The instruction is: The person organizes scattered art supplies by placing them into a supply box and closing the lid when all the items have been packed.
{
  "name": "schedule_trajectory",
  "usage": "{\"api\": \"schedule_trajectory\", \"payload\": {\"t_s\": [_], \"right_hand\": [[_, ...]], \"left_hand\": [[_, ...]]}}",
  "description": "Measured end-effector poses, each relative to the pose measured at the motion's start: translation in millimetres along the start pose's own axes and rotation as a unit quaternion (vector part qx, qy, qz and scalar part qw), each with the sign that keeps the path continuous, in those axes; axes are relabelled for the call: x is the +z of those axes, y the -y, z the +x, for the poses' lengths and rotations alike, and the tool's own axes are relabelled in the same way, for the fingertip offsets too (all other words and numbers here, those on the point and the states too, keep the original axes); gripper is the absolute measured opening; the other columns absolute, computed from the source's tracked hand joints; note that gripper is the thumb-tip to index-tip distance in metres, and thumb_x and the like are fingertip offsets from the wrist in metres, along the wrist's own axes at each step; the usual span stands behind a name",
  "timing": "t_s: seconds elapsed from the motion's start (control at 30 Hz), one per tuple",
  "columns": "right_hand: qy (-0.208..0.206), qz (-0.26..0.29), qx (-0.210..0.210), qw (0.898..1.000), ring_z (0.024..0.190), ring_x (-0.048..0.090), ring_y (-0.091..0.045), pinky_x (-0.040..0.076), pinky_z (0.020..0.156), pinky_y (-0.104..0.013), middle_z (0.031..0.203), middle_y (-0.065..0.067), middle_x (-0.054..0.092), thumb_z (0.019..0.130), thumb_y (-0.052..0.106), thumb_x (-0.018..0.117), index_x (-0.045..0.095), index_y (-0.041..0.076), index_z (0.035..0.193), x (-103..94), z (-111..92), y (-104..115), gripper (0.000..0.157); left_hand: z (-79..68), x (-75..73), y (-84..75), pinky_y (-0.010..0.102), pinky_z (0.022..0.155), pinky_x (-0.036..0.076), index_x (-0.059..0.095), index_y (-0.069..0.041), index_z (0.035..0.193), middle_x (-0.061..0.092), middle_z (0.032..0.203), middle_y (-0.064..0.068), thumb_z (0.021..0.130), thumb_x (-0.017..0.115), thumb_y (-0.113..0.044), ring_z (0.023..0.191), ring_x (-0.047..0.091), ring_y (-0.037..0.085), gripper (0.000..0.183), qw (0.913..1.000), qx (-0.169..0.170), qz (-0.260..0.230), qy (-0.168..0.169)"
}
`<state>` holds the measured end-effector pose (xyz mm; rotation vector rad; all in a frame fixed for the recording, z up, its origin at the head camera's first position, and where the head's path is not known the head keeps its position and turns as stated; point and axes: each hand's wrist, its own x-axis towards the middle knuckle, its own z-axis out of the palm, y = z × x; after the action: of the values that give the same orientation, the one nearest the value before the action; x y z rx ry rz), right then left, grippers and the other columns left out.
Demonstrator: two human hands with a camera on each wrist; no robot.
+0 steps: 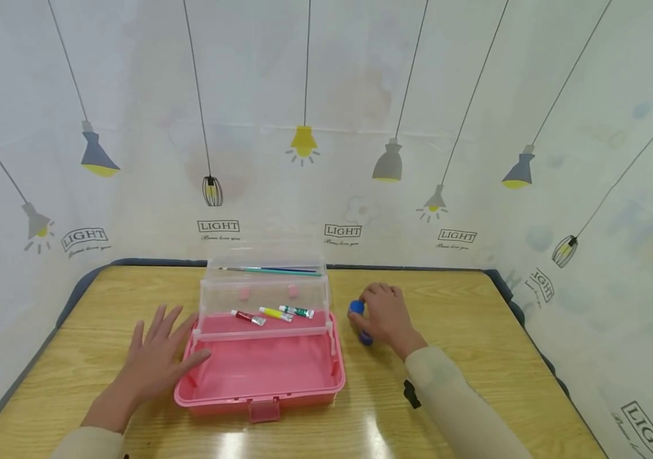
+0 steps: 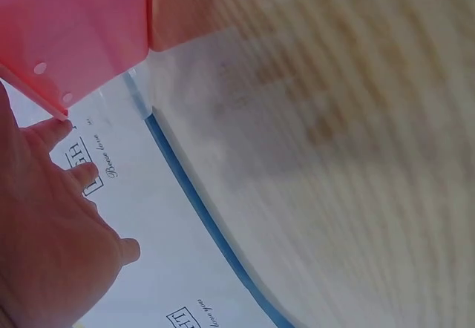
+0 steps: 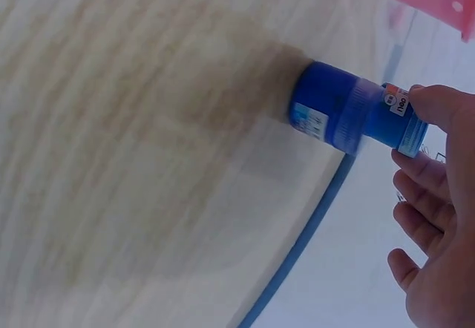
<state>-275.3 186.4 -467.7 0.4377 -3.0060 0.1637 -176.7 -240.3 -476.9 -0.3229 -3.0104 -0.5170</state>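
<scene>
Two hands flank an open pink storage case point(image 1: 269, 370): the right hand point(image 1: 385, 312) pinches, the left hand point(image 1: 151, 366) lies spread, gripping nothing.
Right of the case, a labelled blue container point(image 3: 393, 124) is in that pinch; whether it rests on or behind a second blue container point(image 3: 323, 102), I cannot tell. Taking hold seems the current step; lifting would call for a firm pinch clear of its neighbour.

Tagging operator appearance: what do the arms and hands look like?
Cream sleeves, left and right, ending near the wrists. Left hand and right hand look ungloved. A small black piece shows beside the right sleeve; can't tell what.
</scene>
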Motion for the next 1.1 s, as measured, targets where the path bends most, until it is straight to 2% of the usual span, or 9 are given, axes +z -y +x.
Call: {"api": "schedule_trajectory", "payload": {"t_s": [0.2,0.47,0.63,0.87,1.1], "right_hand": [[-0.022,-0.008,-0.002,1.000,0.119,0.053,-0.029,0.036,0.108,-0.052,0.117,-0.006,0.062,0.086,0.053,0.067,0.066,0.012,0.103,-11.3,8.0,-1.9,0.044],[-0.065,-0.009,-0.019,0.998,0.119,0.052,-0.030,0.038,0.104,-0.051,0.116,-0.006,0.062,0.087,0.051,0.067,0.067,0.011,0.102,-37.0,23.1,2.1,0.043],[-0.082,0.004,-0.027,0.996,0.120,0.051,-0.029,0.038,0.103,-0.050,0.117,-0.005,0.061,0.088,0.050,0.066,0.067,0.011,0.102,-58.6,35.0,14.5,0.042],[-0.076,0.000,-0.030,0.997,0.126,0.047,-0.028,0.037,0.107,-0.051,0.128,-0.006,0.058,0.090,0.049,0.064,0.066,0.012,0.108,-80.1,49.1,32.8,0.042],[-0.090,-0.006,-0.042,0.995,0.124,0.048,-0.027,0.038,0.107,-0.049,0.121,-0.005,0.059,0.090,0.049,0.063,0.067,0.013,0.108,-93.2,59.0,47.0,0.040]], "left_hand": [[6.5,-2.3,-3.2,0.075,0.111,0.000,0.037,-0.010,0.150,0.021,0.158,0.024,0.088,0.051,-0.067,0.149,0.001,0.046,0.085,0.9999,-0.001,-0.001,0.012],[5.7,-1.0,1.8,0.076,0.110,0.000,0.034,-0.018,0.152,0.020,0.159,0.024,0.088,0.054,-0.066,0.149,0.000,0.046,0.082,0.9998,-0.001,-0.006,0.020],[5.7,-1.0,5.4,0.076,0.110,0.000,0.035,-0.018,0.151,0.021,0.158,0.024,0.085,0.055,-0.069,0.149,0.000,0.047,0.086,0.9998,-0.005,-0.006,0.018],[5.3,-1.0,6.4,0.076,0.110,-0.001,0.035,-0.018,0.151,0.020,0.159,0.024,0.085,0.054,-0.069,0.149,-0.002,0.046,0.086,0.9997,-0.009,-0.006,0.022],[0.5,-3.0,4.1,0.075,0.112,0.002,0.031,-0.019,0.153,0.022,0.159,0.022,0.090,0.050,-0.066,0.150,0.003,0.045,0.081,0.9999,0.005,0.005,0.016]]}}
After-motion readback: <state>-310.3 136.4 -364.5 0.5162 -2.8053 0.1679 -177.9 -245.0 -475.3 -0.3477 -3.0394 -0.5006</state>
